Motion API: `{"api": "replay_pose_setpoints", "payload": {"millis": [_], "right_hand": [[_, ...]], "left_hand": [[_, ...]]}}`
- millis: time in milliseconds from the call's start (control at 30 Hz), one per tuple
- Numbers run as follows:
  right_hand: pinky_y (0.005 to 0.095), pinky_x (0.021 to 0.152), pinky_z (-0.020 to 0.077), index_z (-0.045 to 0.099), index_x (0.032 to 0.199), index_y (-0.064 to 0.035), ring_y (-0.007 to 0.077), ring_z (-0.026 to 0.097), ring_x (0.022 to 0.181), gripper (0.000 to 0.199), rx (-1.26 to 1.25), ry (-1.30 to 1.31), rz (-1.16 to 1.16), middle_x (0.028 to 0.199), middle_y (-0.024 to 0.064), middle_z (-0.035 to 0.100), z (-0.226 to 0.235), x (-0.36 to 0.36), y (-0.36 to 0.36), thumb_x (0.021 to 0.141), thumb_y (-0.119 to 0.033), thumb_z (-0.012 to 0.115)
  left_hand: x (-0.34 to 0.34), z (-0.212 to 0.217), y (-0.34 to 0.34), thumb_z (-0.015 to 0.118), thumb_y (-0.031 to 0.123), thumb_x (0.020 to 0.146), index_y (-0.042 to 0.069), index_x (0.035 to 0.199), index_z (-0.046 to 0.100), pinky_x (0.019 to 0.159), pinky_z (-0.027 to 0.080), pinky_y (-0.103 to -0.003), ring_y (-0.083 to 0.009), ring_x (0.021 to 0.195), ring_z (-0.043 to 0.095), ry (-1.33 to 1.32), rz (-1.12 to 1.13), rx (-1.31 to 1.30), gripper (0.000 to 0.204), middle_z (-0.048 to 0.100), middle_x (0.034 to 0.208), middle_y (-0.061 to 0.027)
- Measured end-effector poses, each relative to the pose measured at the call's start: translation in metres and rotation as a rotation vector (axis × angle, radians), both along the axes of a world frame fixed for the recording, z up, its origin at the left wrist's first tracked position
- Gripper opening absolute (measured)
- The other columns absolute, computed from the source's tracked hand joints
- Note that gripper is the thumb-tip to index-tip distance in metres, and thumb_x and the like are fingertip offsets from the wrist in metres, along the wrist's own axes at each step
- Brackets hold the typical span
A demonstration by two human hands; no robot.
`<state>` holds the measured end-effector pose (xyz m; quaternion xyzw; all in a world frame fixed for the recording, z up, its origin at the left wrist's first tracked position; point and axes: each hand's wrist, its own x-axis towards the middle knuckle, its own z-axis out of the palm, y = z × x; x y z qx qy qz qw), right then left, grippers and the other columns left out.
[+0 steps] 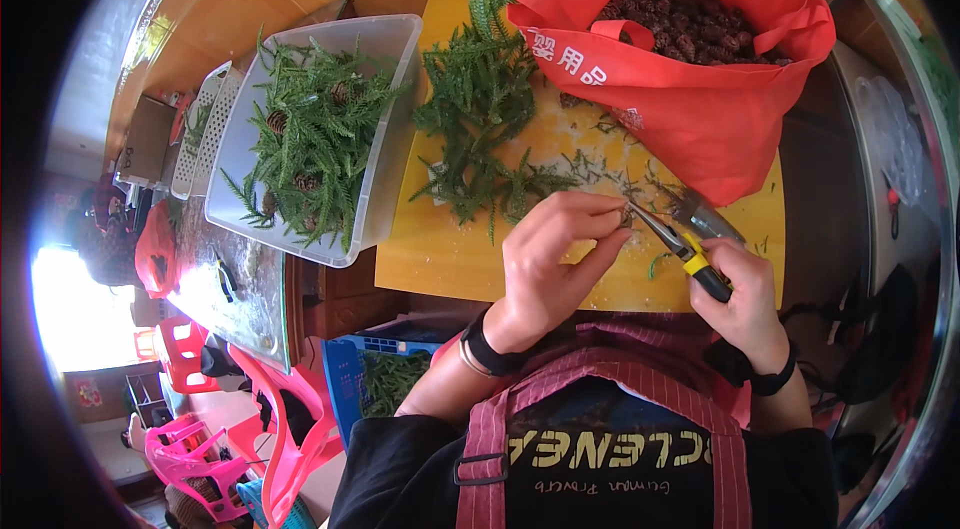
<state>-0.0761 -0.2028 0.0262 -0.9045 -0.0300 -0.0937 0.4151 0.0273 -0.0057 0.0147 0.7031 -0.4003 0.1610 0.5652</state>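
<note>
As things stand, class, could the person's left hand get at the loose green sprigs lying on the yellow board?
Probably yes. The left hand hovers just below the green sprigs on the yellow board, with nothing between them, but its fingers are pinching a small piece against the pliers.

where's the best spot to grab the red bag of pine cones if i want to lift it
Take the red bag by its loop handle, lying on the near rim of the open mouth. Come from above: the bag slumps on the yellow board with its mouth up, so a side grip would probably tip the pine cones out.
</note>
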Motion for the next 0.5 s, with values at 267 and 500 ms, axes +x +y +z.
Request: {"api": "replay_pose_setpoints", "payload": {"millis": [267, 500], "right_hand": [[0.0277, 0.054, 0.0420, 0.050, 0.068, 0.0026, 0.0186, 0.055, 0.057, 0.011, 0.070, -0.047, -0.009, 0.073, 0.0143, 0.058, -0.004, -0.001, 0.003, 0.069, 0.000, 0.060], [0.0299, 0.049, 0.0376, 0.047, 0.069, 0.0011, 0.0200, 0.045, 0.051, 0.016, 0.149, 0.046, -0.044, 0.060, 0.0103, 0.046, -0.004, -0.004, 0.006, 0.070, -0.001, 0.062]], "left_hand": [[-0.001, 0.004, 0.003, 0.053, 0.020, 0.091, -0.001, 0.105, 0.048, 0.069, 0.048, -0.025, -0.0175, 0.079, 0.062, 1.069, -0.418, -0.388, 0.026, 0.059, 0.096, -0.0126], [-0.005, 0.000, -0.002, 0.061, 0.004, 0.084, -0.002, 0.097, 0.054, 0.068, 0.049, -0.024, -0.0149, 0.077, 0.061, 0.931, -0.355, -0.305, 0.016, 0.062, 0.086, -0.0100]]}}
